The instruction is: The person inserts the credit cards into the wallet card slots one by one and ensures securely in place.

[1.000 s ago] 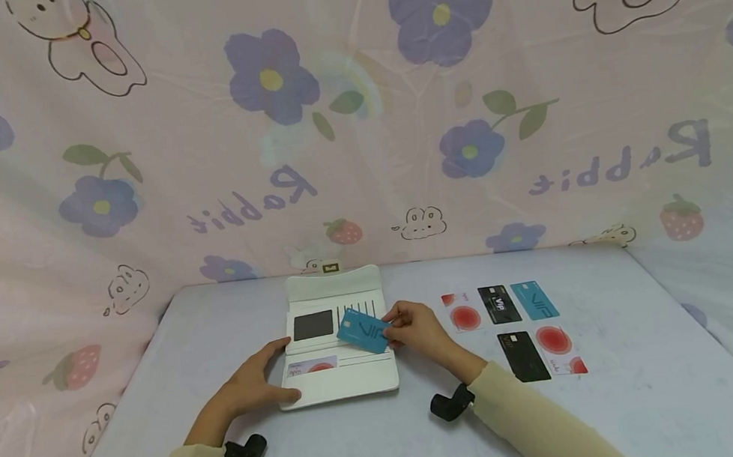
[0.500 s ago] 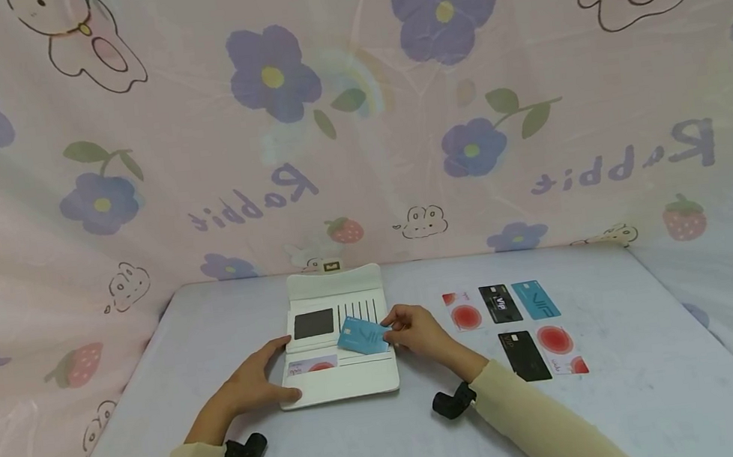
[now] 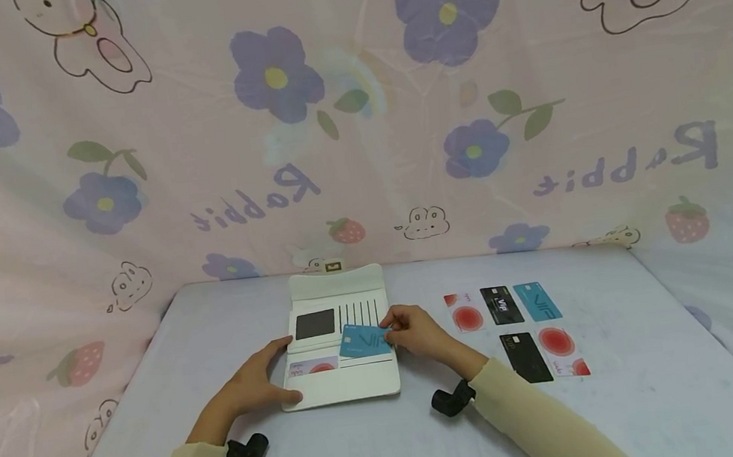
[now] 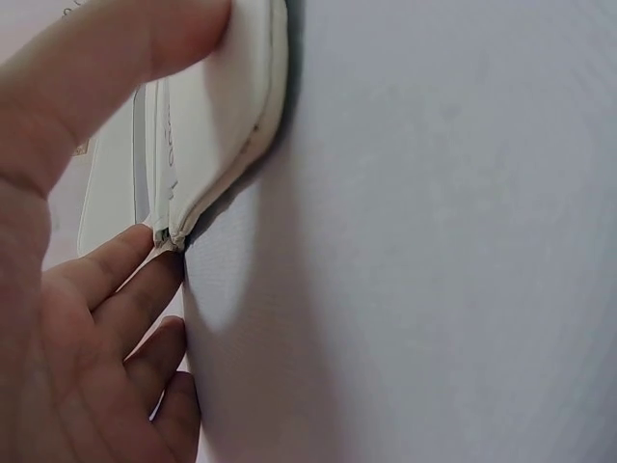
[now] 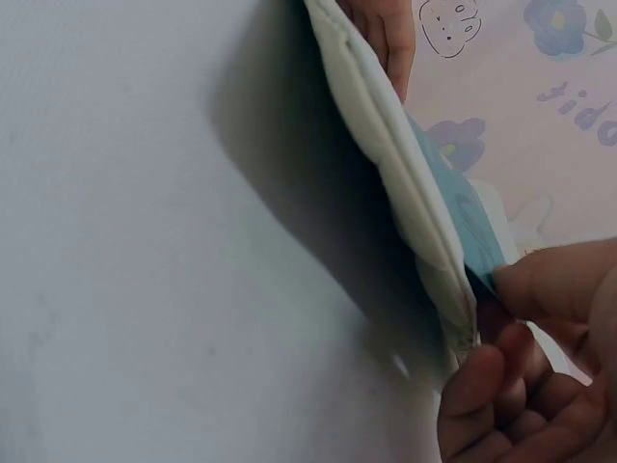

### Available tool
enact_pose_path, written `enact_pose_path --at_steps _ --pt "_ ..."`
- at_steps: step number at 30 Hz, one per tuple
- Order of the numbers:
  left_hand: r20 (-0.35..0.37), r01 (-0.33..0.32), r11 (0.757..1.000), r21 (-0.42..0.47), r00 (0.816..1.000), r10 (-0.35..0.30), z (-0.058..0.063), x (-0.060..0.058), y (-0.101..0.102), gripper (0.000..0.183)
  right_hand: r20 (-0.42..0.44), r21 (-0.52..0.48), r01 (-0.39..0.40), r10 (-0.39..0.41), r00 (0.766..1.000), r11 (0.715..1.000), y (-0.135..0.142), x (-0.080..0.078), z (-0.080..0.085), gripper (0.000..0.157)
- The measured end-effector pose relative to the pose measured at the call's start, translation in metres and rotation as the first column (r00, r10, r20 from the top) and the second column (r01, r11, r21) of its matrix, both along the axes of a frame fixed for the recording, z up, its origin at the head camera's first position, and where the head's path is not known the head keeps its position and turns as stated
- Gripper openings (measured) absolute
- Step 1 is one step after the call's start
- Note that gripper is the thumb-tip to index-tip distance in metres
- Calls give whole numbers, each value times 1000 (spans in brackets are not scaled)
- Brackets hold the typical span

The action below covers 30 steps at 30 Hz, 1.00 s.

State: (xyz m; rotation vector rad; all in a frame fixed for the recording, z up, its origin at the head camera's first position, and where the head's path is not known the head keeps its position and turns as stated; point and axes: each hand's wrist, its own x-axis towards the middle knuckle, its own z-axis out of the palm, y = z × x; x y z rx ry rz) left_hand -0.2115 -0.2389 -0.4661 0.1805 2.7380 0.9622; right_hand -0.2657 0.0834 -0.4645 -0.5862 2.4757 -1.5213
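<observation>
A white wallet (image 3: 340,390) lies unfolded on the table, with a pink-and-red card (image 3: 314,366) in its lower left pocket. My left hand (image 3: 251,381) rests at its left side; in the left wrist view the thumb (image 4: 145,58) lies over the wallet and the spread fingers touch its edge. With thumb and fingers, my right hand (image 3: 415,332) pinches the right end of a blue VIP card (image 3: 360,341). That card lies nearly level over the right half of the wallet, just above the lower pocket line. Whether its lower edge is inside a slot cannot be told.
Right of the wallet lie several cards in two rows: a red-circle card (image 3: 464,313), a black VIP card (image 3: 501,305), a blue card (image 3: 538,302), a plain black card (image 3: 527,357) and another red-circle card (image 3: 562,349). A patterned curtain (image 3: 383,136) hangs behind the white table (image 3: 657,391).
The blue card in my right hand has turned from a slant, right end low, to nearly level over the wallet. My left hand has stayed at the wallet's left side.
</observation>
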Motion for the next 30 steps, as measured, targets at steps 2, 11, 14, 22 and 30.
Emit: enact_pose_path --at_steps 2,11,14,22,30 --pt "0 -1 1000 2 1000 1 0 0 0 104 -8 -1 0 0 1000 1000 0 0 1 11" --pt "3 -8 1000 8 1000 8 0 1 1 105 -4 23 3 -3 1000 1000 0 -1 2 11" --pt "5 -10 1000 8 1000 10 1 1 2 105 -1 32 2 -2 1000 999 0 -3 2 11" --pt "12 -21 1000 -7 1000 21 3 1 2 105 11 71 6 -7 1000 997 0 -6 4 11" --pt "17 -20 1000 -2 1000 20 2 1 3 106 -8 86 -25 26 1000 996 1 -8 9 10"
